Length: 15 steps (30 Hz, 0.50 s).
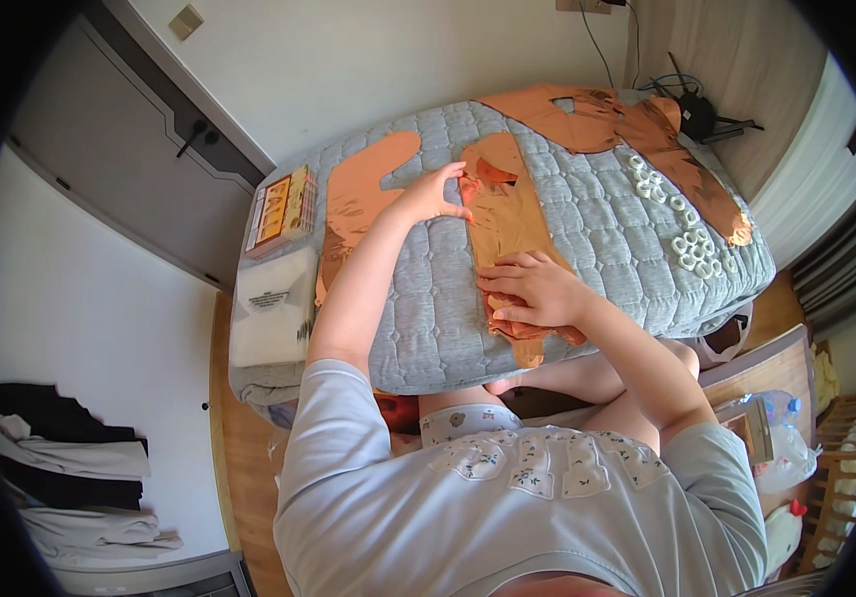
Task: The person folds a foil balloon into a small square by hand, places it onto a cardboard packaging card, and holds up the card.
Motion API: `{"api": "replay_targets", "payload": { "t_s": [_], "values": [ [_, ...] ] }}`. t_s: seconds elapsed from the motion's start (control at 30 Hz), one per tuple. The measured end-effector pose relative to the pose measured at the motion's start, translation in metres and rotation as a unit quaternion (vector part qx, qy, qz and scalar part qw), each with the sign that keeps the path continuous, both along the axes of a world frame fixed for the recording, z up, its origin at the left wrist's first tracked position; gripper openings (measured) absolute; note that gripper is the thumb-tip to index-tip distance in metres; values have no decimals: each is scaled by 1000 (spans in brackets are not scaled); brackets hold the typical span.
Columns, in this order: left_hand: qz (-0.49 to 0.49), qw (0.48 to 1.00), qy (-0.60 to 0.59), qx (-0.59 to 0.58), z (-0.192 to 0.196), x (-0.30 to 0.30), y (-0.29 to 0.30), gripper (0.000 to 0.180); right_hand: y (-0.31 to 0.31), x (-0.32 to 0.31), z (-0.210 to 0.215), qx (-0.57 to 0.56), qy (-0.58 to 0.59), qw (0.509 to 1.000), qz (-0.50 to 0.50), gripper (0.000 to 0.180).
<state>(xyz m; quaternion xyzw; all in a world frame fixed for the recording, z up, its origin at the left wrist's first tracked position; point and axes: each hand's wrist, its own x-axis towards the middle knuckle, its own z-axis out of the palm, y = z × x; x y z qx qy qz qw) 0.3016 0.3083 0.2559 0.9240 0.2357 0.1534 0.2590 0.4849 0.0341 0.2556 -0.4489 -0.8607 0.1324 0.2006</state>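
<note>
Lying lengthwise on the quilted bed (428,289), the copper foil piece (509,224) has both hands on it — probably to keep it flat. The left hand (433,194) spans its edge, thumb and fingers wide apart; the right hand (537,289) rests across the crumpled near end, palm hidden — I cannot tell whether it grips. Leftward, a forearm (360,284) partly covers another foil piece (368,184); rightward, white rings (696,254) show little detail.

Right of my right hand (539,289), open mattress (602,224) gives me room until the white rings (696,252) and, beyond them, a copper foil sheet (684,167) obstruct me.
</note>
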Motion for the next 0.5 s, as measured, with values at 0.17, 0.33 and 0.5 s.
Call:
{"api": "replay_targets", "payload": {
  "t_s": [0.17,0.33,0.5],
  "values": [
    [51,990,-63,-118,0,-9,0,94,3,-7,0,11,12,1000,13,58],
    [-5,999,-34,19,4,25,-96,65,0,4,-7,7,6,1000,-5,59],
    [-61,997,32,44,-17,15,-112,63,4,1,-1,6,20,1000,11,59]
  ]
}}
